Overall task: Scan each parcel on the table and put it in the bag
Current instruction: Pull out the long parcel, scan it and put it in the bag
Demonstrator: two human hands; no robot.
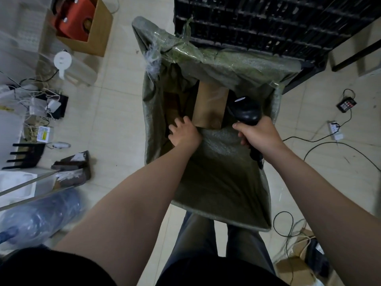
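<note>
A large green woven bag (216,178) stands open on the floor in front of me. A brown cardboard parcel (210,106) lies inside it, with darker parcels (172,104) to its left. My left hand (183,132) reaches into the bag at the near corner of the brown parcel, fingers spread and touching it. My right hand (258,134) is closed around the handle of a black barcode scanner (245,110), which hovers over the bag's right side.
A black plastic crate (268,23) stands behind the bag. A cardboard box (90,27) with a red item sits far left. Cables and a power strip (335,130) lie on the floor to the right. Clutter and a glass table edge (26,186) are to the left.
</note>
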